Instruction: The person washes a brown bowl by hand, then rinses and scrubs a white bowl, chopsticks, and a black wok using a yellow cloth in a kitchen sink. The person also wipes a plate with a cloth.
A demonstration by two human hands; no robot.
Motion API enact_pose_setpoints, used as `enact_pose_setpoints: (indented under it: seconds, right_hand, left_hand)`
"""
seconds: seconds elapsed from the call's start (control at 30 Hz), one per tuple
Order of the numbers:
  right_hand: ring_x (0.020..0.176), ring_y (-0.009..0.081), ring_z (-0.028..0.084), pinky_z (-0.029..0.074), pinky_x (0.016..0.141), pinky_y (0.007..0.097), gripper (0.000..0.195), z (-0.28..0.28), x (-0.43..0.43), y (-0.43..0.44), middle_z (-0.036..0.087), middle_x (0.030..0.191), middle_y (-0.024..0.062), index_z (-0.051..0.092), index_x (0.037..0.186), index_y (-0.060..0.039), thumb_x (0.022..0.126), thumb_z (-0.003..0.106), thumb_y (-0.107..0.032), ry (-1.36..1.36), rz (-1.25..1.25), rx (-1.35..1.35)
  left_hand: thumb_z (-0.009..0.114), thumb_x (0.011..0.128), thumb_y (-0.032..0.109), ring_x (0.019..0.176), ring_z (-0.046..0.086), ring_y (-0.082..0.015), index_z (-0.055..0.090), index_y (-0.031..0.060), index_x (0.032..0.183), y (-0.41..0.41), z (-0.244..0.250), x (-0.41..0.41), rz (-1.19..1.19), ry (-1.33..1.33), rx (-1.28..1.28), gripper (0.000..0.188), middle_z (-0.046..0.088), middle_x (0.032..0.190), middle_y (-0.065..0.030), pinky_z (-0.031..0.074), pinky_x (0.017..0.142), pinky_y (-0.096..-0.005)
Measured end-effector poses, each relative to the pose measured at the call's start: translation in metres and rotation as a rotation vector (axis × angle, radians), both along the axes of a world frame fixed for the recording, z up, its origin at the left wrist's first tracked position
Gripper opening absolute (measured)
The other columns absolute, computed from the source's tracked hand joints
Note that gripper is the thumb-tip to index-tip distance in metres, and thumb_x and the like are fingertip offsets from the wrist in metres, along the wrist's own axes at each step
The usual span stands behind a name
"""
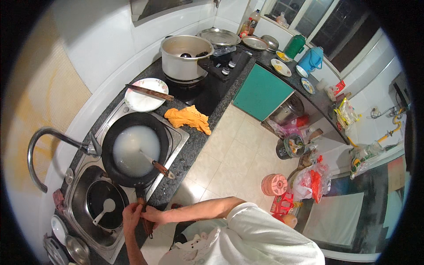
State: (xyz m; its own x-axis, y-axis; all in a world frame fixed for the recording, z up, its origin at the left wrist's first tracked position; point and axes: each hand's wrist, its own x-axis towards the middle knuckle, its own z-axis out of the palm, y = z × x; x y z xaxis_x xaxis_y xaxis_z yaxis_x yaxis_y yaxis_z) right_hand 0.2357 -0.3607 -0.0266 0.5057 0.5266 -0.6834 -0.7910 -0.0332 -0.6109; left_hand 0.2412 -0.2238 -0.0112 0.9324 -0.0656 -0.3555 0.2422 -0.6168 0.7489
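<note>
Both my hands are at the wooden-ended handle of a black wok. My left hand pinches it from the left, fingertips close to those of my right hand, which grips it from the right. Cloudy whitish liquid fills the bottom of the wok. A utensil with a wooden handle leans over the wok's rim, its head hidden in the liquid. The wok rests over the steel sink unit, beside the faucet.
The sink basin holds a dark pan with a white ladle. Beyond the wok are an orange cloth, a plate with chopsticks, and a large pot on the stove. Bowls stand left of the sink.
</note>
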Motion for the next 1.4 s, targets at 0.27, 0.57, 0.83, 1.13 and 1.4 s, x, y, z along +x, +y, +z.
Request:
enact_pose_setpoints:
  seconds: [0.27,0.57,0.83,1.13,1.4]
  right_hand:
    - [0.078,0.0141,0.057,0.049,0.054,0.0274,0.039,0.003,0.040,-0.102,0.057,0.093,0.0105,0.047,0.117,0.0000,0.078,0.046,-0.003,-0.269,0.339,0.020]
    - [0.066,0.0121,0.058,0.049,0.059,0.0251,0.034,0.018,0.084,-0.294,0.059,0.071,0.0063,0.053,0.110,-0.0019,0.077,0.043,0.001,-0.367,0.163,0.028]
    - [0.067,0.0105,0.058,0.048,0.062,0.0233,0.029,0.035,0.115,-0.421,0.061,0.071,0.0057,0.053,0.112,-0.0012,0.084,0.051,-0.006,-0.533,0.182,-0.102]
    - [0.069,0.0085,0.056,0.048,0.063,0.0229,0.026,0.039,0.153,-0.524,0.059,0.076,0.0041,0.055,0.106,0.0003,0.085,0.055,-0.016,-0.514,-0.033,-0.142]
    - [0.068,0.0124,0.058,0.048,0.058,0.0235,0.021,-0.021,0.120,-0.688,0.060,0.078,0.0075,0.054,0.105,0.0006,0.086,0.048,-0.004,-0.336,-0.624,-0.317]
  left_hand:
    - [0.059,0.082,0.024,0.067,0.054,-0.0330,0.059,-0.0016,0.091,0.001,0.048,0.044,-0.207,-0.267,0.410,0.028,0.055,0.072,-0.0165,0.042,0.060,-0.0412]
    - [0.061,0.080,0.020,0.074,0.059,-0.0288,0.059,-0.0020,0.101,-0.134,0.077,0.088,-0.007,-0.379,0.215,0.030,0.060,0.084,-0.0173,0.046,0.066,-0.0362]
    - [0.063,0.080,0.017,0.075,0.061,-0.0238,0.055,-0.0021,0.109,-0.260,0.059,0.112,-0.017,-0.363,0.094,0.036,0.061,0.093,-0.0179,0.049,0.066,-0.0323]
    - [0.060,0.084,0.017,0.078,0.059,-0.0144,0.043,-0.0019,0.124,-0.386,0.035,0.195,-0.346,-0.008,-0.213,0.048,0.063,0.093,-0.0084,0.047,0.069,-0.0259]
    - [0.059,0.085,0.026,0.102,0.055,-0.0231,0.021,-0.0008,0.137,-0.614,0.003,0.316,-0.436,0.452,-0.755,0.070,0.052,0.117,-0.0157,0.047,0.082,-0.0324]
